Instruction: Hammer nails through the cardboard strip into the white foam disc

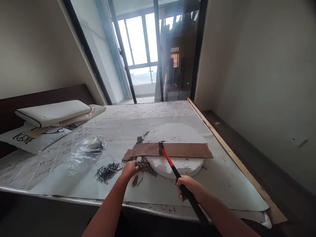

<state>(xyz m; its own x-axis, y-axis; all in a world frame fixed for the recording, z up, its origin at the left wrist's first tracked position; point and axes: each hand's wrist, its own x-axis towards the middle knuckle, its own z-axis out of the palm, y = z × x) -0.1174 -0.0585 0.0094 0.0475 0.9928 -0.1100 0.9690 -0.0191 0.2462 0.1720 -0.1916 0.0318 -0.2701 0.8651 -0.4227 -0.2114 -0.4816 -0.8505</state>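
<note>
My right hand (185,187) is wrapped round the black handle of a hammer (168,158), which has a red band below its head. The hammer's head rests on or just over a brown strip (187,150), perforated with many small holes on its left part. That strip lies across a round white foam disc (175,131). To the left, my left hand (130,168) is closed by a pile of small grey-brown pieces (145,165); what its fingers hold, if anything, is hidden. A heap of nails (108,171) lies left of this hand, and several thin brown pieces (136,181) lie below the pile.
A crumpled clear plastic bag (90,148) sits on the grey sheet (118,128) covering the mattress. Pillows (54,113) are stacked at the headboard on the left. A wooden rail (222,144) runs along the bed's right edge. Glass sliding doors stand beyond.
</note>
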